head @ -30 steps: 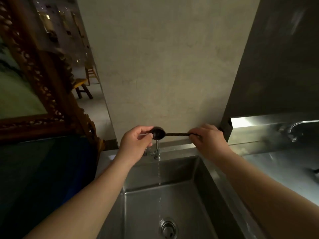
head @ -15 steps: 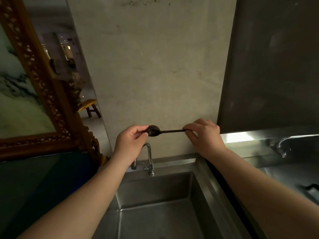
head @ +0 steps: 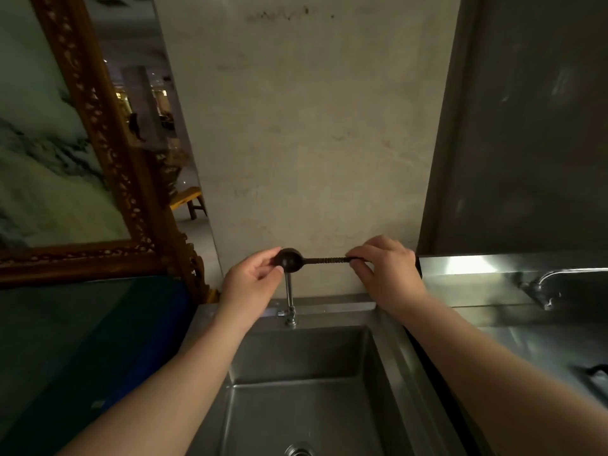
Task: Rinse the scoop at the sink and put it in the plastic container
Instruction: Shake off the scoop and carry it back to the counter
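Scoop (head: 289, 259) lifted above tap (head: 289, 297), water now off. Left hand (head: 251, 284) pinches bowl, right hand (head: 385, 271) grips handle, over sink (head: 378, 357). Rinse looks done; container not in view.

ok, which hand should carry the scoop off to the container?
Probably right. The right hand pinches the scoop by its handle end, a carrying grip. The left hand only touches the bowl. The container isn't in view.
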